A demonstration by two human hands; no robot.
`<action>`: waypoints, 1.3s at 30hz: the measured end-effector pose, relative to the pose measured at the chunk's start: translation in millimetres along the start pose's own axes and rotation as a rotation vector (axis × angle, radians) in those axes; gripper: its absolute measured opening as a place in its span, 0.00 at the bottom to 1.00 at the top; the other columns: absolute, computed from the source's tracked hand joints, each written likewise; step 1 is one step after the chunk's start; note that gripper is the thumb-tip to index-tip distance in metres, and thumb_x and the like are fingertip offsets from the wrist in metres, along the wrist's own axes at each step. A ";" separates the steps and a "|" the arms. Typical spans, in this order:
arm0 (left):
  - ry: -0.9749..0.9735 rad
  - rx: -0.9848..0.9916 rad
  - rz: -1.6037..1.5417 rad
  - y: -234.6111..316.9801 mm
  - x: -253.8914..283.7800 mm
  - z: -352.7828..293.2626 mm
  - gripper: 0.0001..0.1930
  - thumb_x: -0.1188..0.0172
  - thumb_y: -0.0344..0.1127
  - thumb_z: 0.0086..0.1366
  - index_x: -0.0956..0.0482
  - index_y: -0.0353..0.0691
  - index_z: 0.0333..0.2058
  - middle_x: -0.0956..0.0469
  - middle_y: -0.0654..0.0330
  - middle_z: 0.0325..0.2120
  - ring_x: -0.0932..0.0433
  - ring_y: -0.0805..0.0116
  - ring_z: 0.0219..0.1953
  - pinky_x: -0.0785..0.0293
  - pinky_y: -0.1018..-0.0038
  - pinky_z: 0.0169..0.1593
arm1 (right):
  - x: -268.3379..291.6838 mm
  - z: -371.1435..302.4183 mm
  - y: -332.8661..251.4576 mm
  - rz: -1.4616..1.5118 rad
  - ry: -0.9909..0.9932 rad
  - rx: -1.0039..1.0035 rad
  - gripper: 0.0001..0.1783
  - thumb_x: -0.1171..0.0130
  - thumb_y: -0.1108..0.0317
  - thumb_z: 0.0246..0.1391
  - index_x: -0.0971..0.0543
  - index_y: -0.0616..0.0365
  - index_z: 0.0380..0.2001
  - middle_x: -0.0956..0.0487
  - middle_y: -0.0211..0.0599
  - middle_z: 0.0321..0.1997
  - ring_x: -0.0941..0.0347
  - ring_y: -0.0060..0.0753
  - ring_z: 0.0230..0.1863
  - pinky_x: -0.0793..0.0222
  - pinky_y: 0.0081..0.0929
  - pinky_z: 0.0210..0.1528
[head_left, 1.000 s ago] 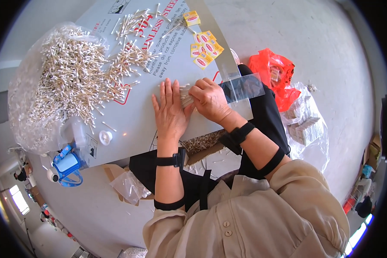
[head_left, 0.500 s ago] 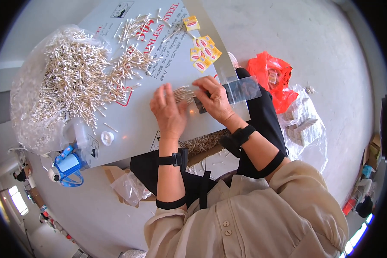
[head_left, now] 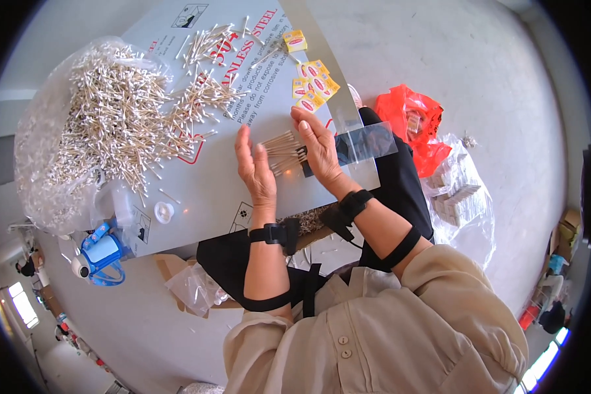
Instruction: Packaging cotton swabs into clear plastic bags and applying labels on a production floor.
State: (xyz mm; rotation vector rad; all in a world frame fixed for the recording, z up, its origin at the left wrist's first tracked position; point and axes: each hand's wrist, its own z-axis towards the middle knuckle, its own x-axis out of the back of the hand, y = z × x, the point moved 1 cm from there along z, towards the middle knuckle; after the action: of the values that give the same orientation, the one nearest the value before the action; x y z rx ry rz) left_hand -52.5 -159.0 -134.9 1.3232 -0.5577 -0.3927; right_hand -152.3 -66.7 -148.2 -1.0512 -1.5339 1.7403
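A small row of cotton swabs point(head_left: 281, 150) lies on the table between my two hands. My left hand point(head_left: 257, 172) stands on edge at the swabs' left ends, its fingers straight and not wrapped round anything. At their right ends my right hand point(head_left: 322, 150) is upright too, fingers extended and palm turned inward. Both hands are open, flanking the bundle. Beneath and beside the right hand lies a clear plastic sleeve with a dark part point(head_left: 366, 141), reaching past the table edge over my leg. Some swab tips near the right palm are hidden.
A big clear bag spills a heap of cotton swabs point(head_left: 111, 111) at the left. Yellow small packets point(head_left: 316, 84) lie at the far right. A round white lid point(head_left: 164, 211) and a blue bottle point(head_left: 102, 256) are near left. Red bag point(head_left: 410, 121) and white boxes point(head_left: 456, 197) sit on the floor.
My hands have turned more upright and their fingers have straightened. The right hand has shifted slightly left and nearer. The swabs between them show more fully.
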 end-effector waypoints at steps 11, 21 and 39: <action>-0.111 -0.277 0.601 -5.8 1.8 3.1 0.14 0.33 0.25 0.46 0.22 0.39 0.34 0.26 0.55 0.47 0.31 0.52 0.53 0.36 0.58 0.57 | 11.5 5.6 -7.2 -0.060 -0.179 -0.064 0.16 0.49 0.73 0.63 0.25 0.66 0.52 0.25 0.38 0.57 0.31 0.25 0.57 0.37 0.23 0.61; -0.057 -0.227 0.699 -3.9 -11.3 -1.7 0.19 0.37 0.29 0.54 0.26 0.37 0.46 0.30 0.53 0.53 0.34 0.49 0.57 0.40 0.55 0.60 | 4.5 -12.6 -7.2 -0.068 -0.042 0.010 0.15 0.51 0.71 0.63 0.25 0.68 0.49 0.25 0.47 0.56 0.31 0.36 0.59 0.39 0.28 0.62; -0.311 -0.417 0.892 37.5 12.3 15.0 0.10 0.35 0.23 0.45 0.22 0.40 0.29 0.26 0.63 0.33 0.29 0.61 0.44 0.36 0.63 0.51 | 13.7 -2.9 -6.0 0.099 -0.047 -0.136 0.11 0.45 0.74 0.61 0.24 0.67 0.45 0.24 0.37 0.54 0.30 0.21 0.51 0.34 0.20 0.54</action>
State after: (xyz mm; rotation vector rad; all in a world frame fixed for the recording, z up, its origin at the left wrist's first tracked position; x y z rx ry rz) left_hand -53.0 -169.9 -94.2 0.5200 -1.1830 0.0388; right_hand -157.3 -52.7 -144.8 -1.1793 -1.6747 1.7583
